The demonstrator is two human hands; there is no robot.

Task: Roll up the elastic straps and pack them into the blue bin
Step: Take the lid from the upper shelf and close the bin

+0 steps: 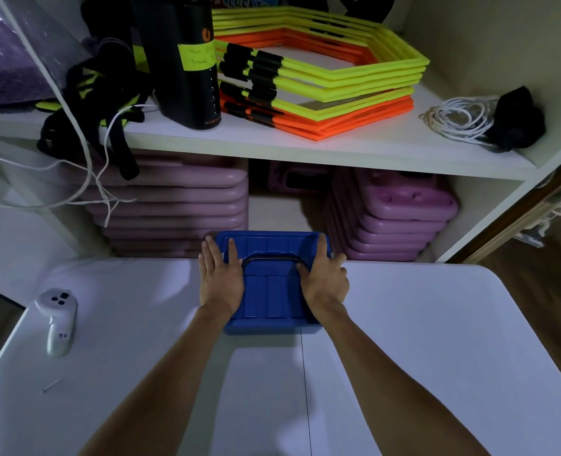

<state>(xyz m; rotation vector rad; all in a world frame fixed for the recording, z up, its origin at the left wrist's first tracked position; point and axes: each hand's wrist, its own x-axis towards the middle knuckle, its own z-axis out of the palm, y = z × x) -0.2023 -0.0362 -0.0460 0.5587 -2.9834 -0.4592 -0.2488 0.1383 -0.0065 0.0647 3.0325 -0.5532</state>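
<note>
**Q:** State the condition of the worktop and the items nearest the operator.

**A:** White worktop, with a seam running front to back near its centre. At the near left lies a small metal pin. Beyond it, a white handheld controller lies on its side; its grip carries a small mark, not legible.

**Q:** Hand position?

**A:** Both forearms extend forward. The left hand lies flat on the left side of the lid of the blue bin, fingers straight and released, grasping nothing. The right hand lies on the right side of the lid, fingers extended and released, thumb beside the black carry handle.

**Q:** Location of the bin?

**A:** On the far edge of the worktop, at centre, lid on. The straps cannot be seen.

**Q:** Background?

**A:** A white shelf unit. Lower level: stacked purple plastic platforms. Upper level: stacked yellow and orange hexagonal frames, a black cylinder with a yellow handwritten label, not legible, a coil of white cord, and black-and-yellow harness straps. Printed text "LUCKY" is visible at the top.
</note>
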